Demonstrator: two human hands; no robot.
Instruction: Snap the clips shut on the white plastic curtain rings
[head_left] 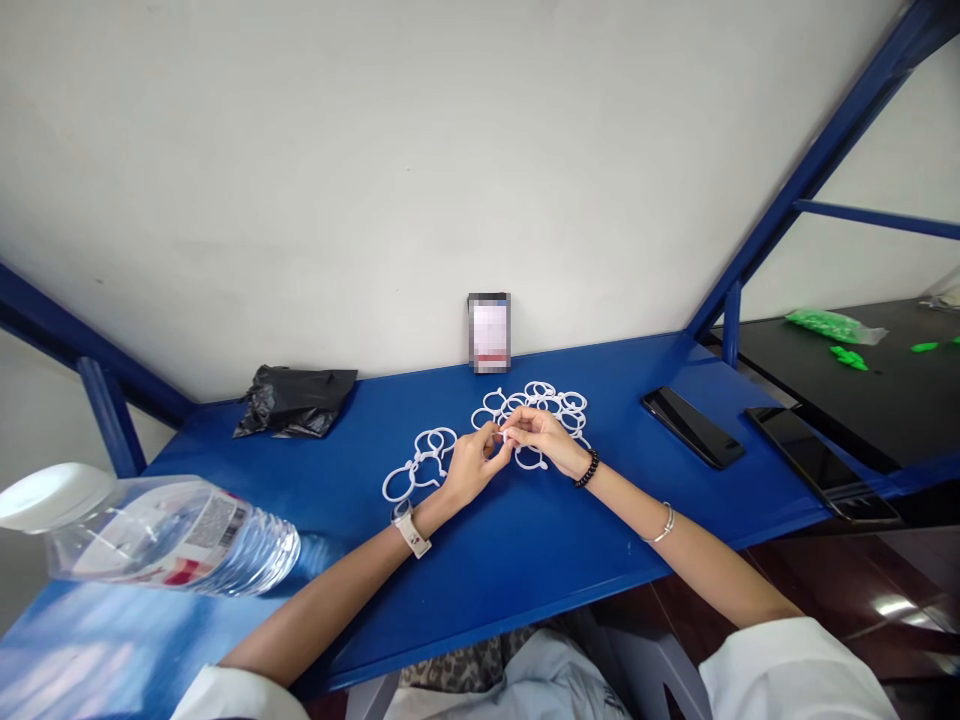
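My left hand (474, 466) and my right hand (546, 440) meet over the middle of the blue table (480, 560). Both are closed, with fingertips pinching a white plastic ring (506, 435) between them; only a small white part of it shows, the rest hidden by the fingers. Several more white rings with small knobs (571, 402) lie in a loose heap behind and beside my right hand. To the left of my left hand, a smaller group of white rings (397, 485) lies flat, some overlapping.
A large clear bottle (172, 535) with a white cap stands at the left front. A black plastic bag (300, 400) lies at the back left. One phone (490, 335) leans on the wall; two dark phones (694, 427) (817, 465) lie at right. Blue frame bars (795, 180) flank the table.
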